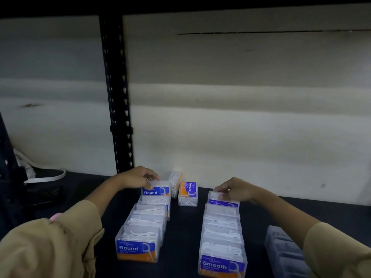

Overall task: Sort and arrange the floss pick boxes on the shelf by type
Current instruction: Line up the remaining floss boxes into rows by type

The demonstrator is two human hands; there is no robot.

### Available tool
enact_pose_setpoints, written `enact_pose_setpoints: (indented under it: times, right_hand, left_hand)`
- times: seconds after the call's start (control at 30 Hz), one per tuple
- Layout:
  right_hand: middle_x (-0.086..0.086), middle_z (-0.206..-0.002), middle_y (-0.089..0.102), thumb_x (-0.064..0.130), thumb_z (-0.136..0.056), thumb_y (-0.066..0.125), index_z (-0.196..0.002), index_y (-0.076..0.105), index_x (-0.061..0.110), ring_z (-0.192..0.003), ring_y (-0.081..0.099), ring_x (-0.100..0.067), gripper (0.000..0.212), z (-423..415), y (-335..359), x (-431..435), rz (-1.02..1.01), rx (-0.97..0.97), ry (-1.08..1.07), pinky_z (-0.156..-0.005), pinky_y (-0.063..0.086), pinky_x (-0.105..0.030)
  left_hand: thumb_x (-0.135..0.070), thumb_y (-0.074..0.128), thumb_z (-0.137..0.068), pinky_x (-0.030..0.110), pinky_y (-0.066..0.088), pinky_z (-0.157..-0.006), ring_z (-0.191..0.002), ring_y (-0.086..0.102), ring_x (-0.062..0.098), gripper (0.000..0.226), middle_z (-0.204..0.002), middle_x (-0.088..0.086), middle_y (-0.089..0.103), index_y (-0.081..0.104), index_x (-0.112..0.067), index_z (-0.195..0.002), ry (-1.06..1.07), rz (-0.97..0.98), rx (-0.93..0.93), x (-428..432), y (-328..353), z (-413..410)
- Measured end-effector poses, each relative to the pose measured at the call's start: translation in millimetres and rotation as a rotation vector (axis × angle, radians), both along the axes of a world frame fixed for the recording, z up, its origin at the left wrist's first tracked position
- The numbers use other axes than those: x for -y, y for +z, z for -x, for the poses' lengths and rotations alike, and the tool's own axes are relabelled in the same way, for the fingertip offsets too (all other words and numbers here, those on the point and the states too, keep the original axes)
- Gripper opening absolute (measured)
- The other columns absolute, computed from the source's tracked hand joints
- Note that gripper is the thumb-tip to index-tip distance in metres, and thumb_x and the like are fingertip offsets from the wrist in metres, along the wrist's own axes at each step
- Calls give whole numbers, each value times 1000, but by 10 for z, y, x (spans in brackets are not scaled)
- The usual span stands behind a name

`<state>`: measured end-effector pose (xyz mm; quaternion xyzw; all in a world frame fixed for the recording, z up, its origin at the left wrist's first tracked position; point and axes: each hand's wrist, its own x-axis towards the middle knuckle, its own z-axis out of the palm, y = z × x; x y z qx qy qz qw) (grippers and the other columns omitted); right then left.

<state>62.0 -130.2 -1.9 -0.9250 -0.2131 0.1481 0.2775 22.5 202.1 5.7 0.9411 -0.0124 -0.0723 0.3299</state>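
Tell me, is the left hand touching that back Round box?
Touching. The head view shows the left hand with fingers curled over the top edge of the rearmost Round box.

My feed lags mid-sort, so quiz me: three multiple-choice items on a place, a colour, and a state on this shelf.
1. Where is the left hand?
A. back box of the Round row
B. front Smooth box
C. black post

2. The label band on the front clear plastic Round box is:
A. green
B. blue over orange
C. red

3. The loose Smooth box between the rows:
A. lies flat
B. stands on end
C. is held

Answers: 1 A, fingers rest on the back Round box. 2 B, blue band, orange strip. 3 B, its label reads sideways.
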Motion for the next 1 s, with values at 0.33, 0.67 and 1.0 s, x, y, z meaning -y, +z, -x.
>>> enact_pose_setpoints:
  times: [0.33,0.67,1.0]
  right_hand:
    - [-9,-116,67,10,-94,42,-110,68,7,-98,59,-16,31,11,-19,-71,61,-45,-42,-88,46,-26]
    - [-5,-118,66,7,-91,39,-107,70,11,-112,58,-20,35,60,-22,-110,70,-59,-16,-93,45,-26]
    - [-5,-106,69,8,-89,42,-102,71,8,-92,57,-16,31,25,1,-96,106,-112,-4,-88,50,-31]
  left_hand:
    - [-9,62,-74,15,44,-68,-86,56,5,29,-95,-8,64,70,-23,-99,26,79,-89,121,-85,-28]
    - [-17,48,-96,9,42,-60,-77,56,-1,20,-88,-11,64,67,-23,-93,-4,-40,-57,167,-174,-30]
    - [-16,52,-93,22,45,-68,-84,59,13,24,-87,-4,67,70,-28,-83,-16,-3,-122,111,-181,-62]
